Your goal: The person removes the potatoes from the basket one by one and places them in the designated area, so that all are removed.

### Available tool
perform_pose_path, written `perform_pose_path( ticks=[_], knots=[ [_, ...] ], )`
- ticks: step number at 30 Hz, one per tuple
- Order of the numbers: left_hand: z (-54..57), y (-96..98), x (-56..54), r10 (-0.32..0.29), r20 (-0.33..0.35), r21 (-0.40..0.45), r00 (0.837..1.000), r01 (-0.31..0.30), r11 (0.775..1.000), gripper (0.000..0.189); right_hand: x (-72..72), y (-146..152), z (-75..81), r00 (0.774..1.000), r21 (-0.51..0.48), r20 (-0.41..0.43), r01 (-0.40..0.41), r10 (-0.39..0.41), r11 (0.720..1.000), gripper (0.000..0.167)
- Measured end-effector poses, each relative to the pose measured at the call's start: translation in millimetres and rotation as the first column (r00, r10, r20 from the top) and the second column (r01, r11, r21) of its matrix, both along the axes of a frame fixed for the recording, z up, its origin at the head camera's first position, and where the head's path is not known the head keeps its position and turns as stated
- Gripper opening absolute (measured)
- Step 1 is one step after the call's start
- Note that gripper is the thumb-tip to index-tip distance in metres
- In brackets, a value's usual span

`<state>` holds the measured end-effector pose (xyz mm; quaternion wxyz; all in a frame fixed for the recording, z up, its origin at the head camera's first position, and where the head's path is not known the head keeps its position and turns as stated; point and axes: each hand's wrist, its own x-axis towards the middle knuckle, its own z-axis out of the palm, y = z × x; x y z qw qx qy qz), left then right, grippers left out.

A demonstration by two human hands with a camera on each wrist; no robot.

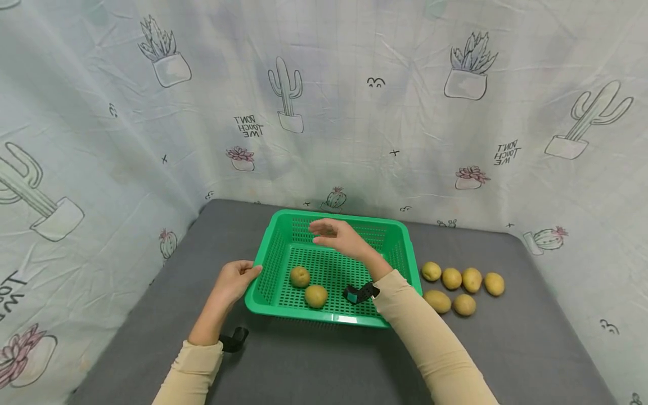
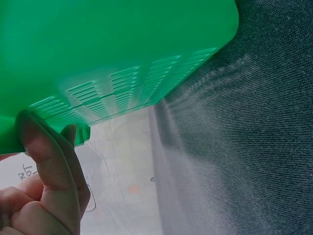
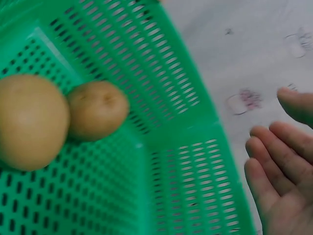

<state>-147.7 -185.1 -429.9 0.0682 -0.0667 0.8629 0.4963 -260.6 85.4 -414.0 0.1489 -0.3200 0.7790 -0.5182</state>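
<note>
A green plastic basket [image 1: 324,320] with slotted walls stands on the grey table. Two potatoes, a rear one [image 1: 300,276] and a front one [image 1: 316,296], lie on its floor toward the left. My left hand [image 1: 234,283] pinches the basket's left rim, thumb on top; in the left wrist view its fingers [image 2: 54,161] curl under the rim against the outer wall. Over the basket's middle hovers my right hand [image 1: 341,239], fingers loosely extended and nothing in them. The right wrist view has this hand [image 3: 286,171] beside the basket wall, palm showing, both potatoes at the left.
Right of the basket, several potatoes [image 1: 472,279] lie on the grey tabletop [image 1: 506,343] in two loose rows. A pale curtain [image 1: 344,112] printed with cacti hangs behind and at the sides. Each wrist wears a black strap [image 1: 234,340].
</note>
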Motion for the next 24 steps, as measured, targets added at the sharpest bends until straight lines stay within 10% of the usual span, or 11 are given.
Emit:
perform_pose_path(
  ticks=[15, 24],
  knots=[
    [-0.8, 1.0, 0.1, 0.009, 0.011, 0.013, 1.000, -0.009, 1.000, 0.051, -4.7, -18, -28.0, 0.926, 0.183, 0.197, -0.358, 0.322, 0.916, 0.054],
    [-2.4, 1.2, -0.9, 0.018, 0.007, 0.013, 1.000, -0.018, 1.000, 0.049, -8.9, -24, -43.1, 0.921, 0.245, 0.210, -0.374, 0.328, 0.894, 0.055]
  ],
)
